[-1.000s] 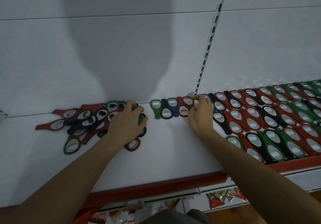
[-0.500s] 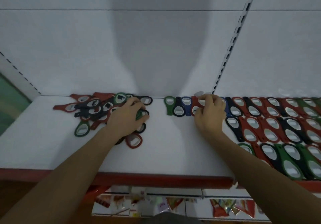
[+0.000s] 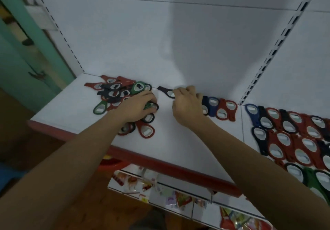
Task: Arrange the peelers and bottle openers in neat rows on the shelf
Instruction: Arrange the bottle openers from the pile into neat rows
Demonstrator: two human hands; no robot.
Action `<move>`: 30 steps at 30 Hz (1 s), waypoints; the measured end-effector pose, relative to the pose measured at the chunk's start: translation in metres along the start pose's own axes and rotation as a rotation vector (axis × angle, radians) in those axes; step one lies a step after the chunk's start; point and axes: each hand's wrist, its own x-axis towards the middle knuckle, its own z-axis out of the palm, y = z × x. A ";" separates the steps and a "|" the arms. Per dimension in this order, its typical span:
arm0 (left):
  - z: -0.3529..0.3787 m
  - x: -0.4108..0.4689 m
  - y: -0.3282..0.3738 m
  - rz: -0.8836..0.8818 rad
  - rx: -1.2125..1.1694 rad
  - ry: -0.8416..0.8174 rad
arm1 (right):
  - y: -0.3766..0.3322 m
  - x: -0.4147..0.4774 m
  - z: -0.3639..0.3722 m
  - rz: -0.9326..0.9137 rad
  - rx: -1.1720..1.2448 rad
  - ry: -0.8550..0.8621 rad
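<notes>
Now, 1 more for the back row (image 3: 221,107).
My right hand (image 3: 187,106) has moved left, fingers (image 3: 178,91) pinching a black opener (image 3: 165,91); my left hand (image 3: 137,106) still grips a green opener (image 3: 147,106) in the pile (image 3: 114,92).

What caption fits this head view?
Right hand holds a black opener beside the row; left hand grips a green opener at the pile.

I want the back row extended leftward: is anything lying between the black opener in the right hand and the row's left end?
Nothing visible. The right hand holds the black opener above bare shelf; the loose pile lies to its left. The hand itself hides the left end of the row.
</notes>
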 end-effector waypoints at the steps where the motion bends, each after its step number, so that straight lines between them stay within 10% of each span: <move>1: -0.002 0.000 -0.002 0.002 0.006 -0.011 | -0.005 0.009 0.004 0.006 -0.024 -0.033; 11: -0.040 0.012 -0.019 0.264 0.069 0.065 | -0.015 0.048 0.017 0.017 -0.188 -0.102; 20: -0.042 0.021 -0.007 -0.346 -1.232 -0.024 | -0.045 0.013 0.008 0.388 0.143 0.061; 26: -0.033 0.031 -0.019 -0.257 -0.977 -0.016 | -0.041 -0.002 0.011 0.332 0.214 0.188; 30: -0.038 0.043 -0.024 -0.077 -0.711 0.158 | -0.045 0.005 0.018 0.087 0.080 -0.034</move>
